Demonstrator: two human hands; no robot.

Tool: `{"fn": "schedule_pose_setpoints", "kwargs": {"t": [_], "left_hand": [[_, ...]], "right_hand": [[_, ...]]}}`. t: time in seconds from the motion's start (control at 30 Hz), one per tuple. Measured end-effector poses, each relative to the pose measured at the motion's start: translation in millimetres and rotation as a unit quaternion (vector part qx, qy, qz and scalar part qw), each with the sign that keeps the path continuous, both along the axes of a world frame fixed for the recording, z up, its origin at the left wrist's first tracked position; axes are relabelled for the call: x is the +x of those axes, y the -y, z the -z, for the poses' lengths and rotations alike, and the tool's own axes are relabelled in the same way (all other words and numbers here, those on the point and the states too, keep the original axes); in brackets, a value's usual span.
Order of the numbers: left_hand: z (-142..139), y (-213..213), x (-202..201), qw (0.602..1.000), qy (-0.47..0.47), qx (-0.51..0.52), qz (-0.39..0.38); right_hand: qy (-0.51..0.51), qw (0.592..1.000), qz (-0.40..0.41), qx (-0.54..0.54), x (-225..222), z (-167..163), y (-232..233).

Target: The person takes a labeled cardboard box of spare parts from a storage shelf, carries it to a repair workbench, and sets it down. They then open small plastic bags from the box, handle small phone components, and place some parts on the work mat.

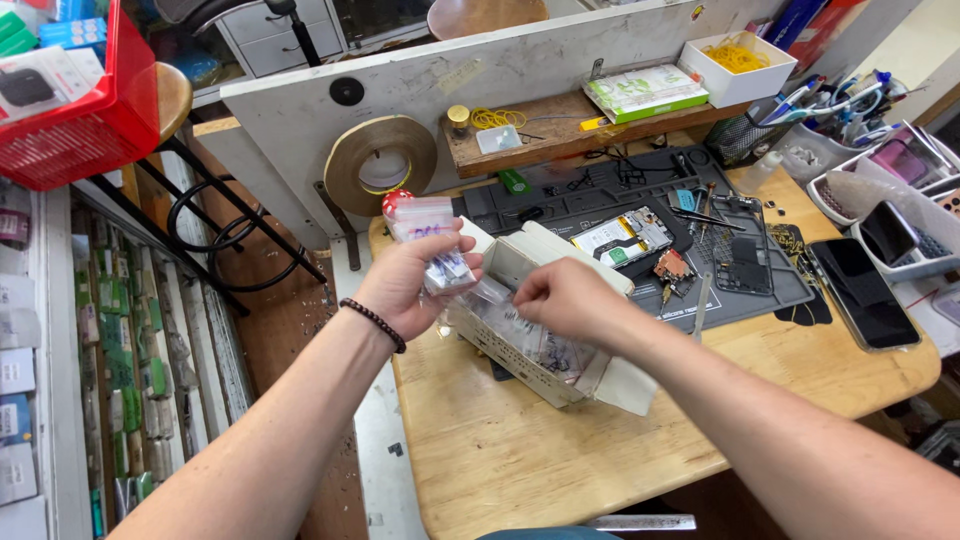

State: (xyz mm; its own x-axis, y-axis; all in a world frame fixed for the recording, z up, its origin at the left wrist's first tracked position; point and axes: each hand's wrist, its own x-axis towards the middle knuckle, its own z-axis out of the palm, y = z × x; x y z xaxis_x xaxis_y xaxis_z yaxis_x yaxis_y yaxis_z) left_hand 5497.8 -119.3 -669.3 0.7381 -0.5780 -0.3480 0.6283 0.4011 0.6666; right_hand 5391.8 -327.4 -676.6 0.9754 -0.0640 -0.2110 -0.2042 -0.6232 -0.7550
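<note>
Bags [432, 235], small clear zip ones with red tops, sit stacked in the left hand [410, 285], clamped tight; their count is unclear. The right hand [565, 298] pinches one bag [492, 291] over a white box [545, 345]. Green-white packet [645, 92] lies on the shelf [560, 130]. Box contents are hard to make out.

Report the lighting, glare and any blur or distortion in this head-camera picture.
Head view: even, bright light with soft shadows; faint glare on the dark phone; the wide lens bends the edges, stretching both forearms; the left hand with its plastic bags and the right hand look sharp, with only slight softness.
</note>
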Motion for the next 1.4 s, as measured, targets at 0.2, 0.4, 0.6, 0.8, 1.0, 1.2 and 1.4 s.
{"fn": "schedule_pose_setpoints", "kwargs": {"t": [0.2,0.4,0.6,0.8,1.0,1.2,1.4], "left_hand": [[-10,0,-10,0.999,0.023,0.012,-0.034],[-17,13,-29,0.995,0.051,-0.074,0.041],[-14,20,-26,0.993,0.070,-0.055,0.075],[0,20,-7,0.999,0.002,0.010,-0.053],[14,12,4,0.998,0.002,0.036,-0.057],[22,6,8,0.999,-0.024,-0.011,-0.025],[5,-7,5,0.999,-0.011,-0.040,0.004]], "right_hand": [[-0.083,0.945,0.081,0.307,10,-45,38],[-0.012,0.904,0.110,0.412,17,-62,6],[0.015,0.934,0.100,0.344,9,-64,-9],[0.028,0.997,0.021,0.066,-4,-44,-16],[0.149,0.963,-0.086,-0.206,9,-1,-27],[0.194,0.965,-0.006,-0.175,5,7,-24],[0.006,0.988,0.108,0.108,-17,-54,5]]}}
